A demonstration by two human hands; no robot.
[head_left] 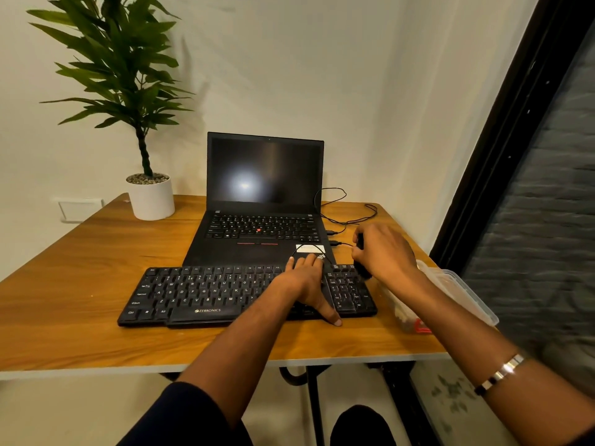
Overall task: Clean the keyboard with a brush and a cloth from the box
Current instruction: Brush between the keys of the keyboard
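Observation:
A black keyboard (199,292) lies across the wooden table (80,317) in front of an open laptop. My left hand (306,284) rests flat on its right part, fingers straight, thumb reaching the front edge. My right hand (384,251) hovers over the number pad and grips a dark object (362,268), which looks like a brush; most of it is hidden by my fingers. A clear plastic box (450,294) stands at the table's right edge, blurred, with pale contents and something red inside.
The black laptop (264,201) stands open with a dark screen behind the keyboard. Thin black cables (347,217) loop to its right. A potted plant (149,194) sits at the back left. A dark window frame runs along the right.

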